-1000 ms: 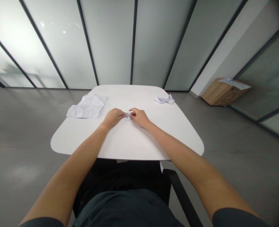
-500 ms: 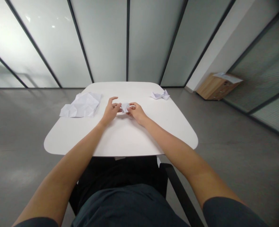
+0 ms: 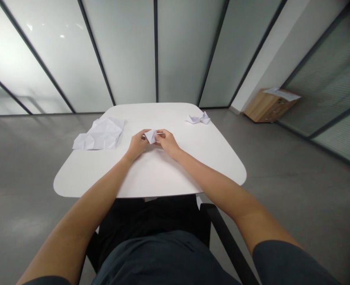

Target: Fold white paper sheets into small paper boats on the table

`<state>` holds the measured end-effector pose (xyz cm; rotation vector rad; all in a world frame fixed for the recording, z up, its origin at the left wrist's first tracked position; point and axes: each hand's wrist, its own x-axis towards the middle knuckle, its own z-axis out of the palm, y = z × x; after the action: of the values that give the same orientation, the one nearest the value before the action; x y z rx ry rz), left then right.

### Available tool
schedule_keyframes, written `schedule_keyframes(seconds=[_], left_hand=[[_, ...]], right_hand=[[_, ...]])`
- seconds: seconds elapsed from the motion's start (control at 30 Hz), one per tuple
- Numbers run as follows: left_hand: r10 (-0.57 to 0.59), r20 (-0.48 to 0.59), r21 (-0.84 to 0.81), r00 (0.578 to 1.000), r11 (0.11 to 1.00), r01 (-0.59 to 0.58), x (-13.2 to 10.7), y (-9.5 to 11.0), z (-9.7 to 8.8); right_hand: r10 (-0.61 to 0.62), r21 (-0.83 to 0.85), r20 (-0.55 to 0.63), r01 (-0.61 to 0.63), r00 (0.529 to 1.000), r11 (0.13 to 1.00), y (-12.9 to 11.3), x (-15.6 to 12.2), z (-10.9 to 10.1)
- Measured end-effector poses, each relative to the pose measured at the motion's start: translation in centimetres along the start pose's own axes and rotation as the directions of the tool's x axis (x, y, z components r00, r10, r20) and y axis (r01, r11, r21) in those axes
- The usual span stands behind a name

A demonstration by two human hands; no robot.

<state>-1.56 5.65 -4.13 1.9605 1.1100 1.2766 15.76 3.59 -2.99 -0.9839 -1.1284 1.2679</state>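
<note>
Paper (image 3: 150, 136), folded into a small pointy shape, sits just above the table between the two hands. The left hand (image 3: 137, 144) and the right hand (image 3: 168, 142) are both curled in. Their fingertips (image 3: 144, 133) are closed on the paper and pinch it from each side. Some folding is done, since this piece is small and has sharp corners. The pictures cannot show how many folds are left.

Up and to the left of the fingers lies a big creased sheet (image 3: 99, 134), opened out and covered in fold lines. Up and to the right of the fingers lies a little folded paper shape (image 3: 198, 118), and no hand touches it.

The white table (image 3: 74, 186) has round corners. Far past the fingers stand frosted glass walls (image 3: 127, 59) with dark frames. A gray floor (image 3: 23, 190) spreads around the table. Far to the right of the fingers, a wooden cabinet (image 3: 268, 107) has a sheet of paper (image 3: 282, 93) on top. Below the fingers, past the table edge, is a black chair arm (image 3: 225, 233).
</note>
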Motion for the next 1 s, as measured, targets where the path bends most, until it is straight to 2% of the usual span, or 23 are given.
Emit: schedule_keyframes(seconds=[0.1,0.2,0.3,0.4,0.53,0.73,0.87,1.0], left_hand=[[0.086,-0.064,0.206,0.994,0.976,-0.071,0.0,0.2,-0.3],[0.18,-0.071,0.387,0.981,0.911,-0.139,-0.3,1.1,-0.4],[0.231,-0.049,0.492,0.972,0.852,-0.178,-0.8,2.2,-0.2],[0.233,-0.042,0.537,0.972,0.826,-0.175,-1.2,2.7,0.1],[0.209,-0.057,0.524,0.976,0.839,-0.149,-1.3,2.8,0.3],[0.183,-0.045,0.427,0.982,0.892,-0.147,-1.1,2.5,-0.1],[0.183,-0.002,0.303,0.983,0.937,-0.174,-0.7,2.1,-0.4],[0.188,0.067,0.174,0.98,0.965,-0.197,-0.6,1.7,-0.4]], right_hand=[[0.008,0.011,0.034,-0.008,0.999,1.0,-0.5,-0.5,0.2],[0.024,0.044,0.076,-0.028,0.997,0.999,-0.8,-0.9,0.4],[0.04,0.069,0.093,-0.046,0.995,0.997,-0.9,-1.3,0.6],[0.068,0.088,0.101,-0.077,0.993,0.993,-1.3,-1.6,0.7],[0.119,0.13,0.081,-0.129,0.99,0.983,-1.9,-2.1,0.8],[0.116,0.168,0.154,-0.141,0.981,0.976,-1.8,-2.4,1.0],[0.106,0.218,0.105,-0.127,0.989,0.968,-1.5,-1.6,0.3],[0.109,0.176,0.06,-0.118,0.992,0.977,-1.4,-0.9,-0.6]])
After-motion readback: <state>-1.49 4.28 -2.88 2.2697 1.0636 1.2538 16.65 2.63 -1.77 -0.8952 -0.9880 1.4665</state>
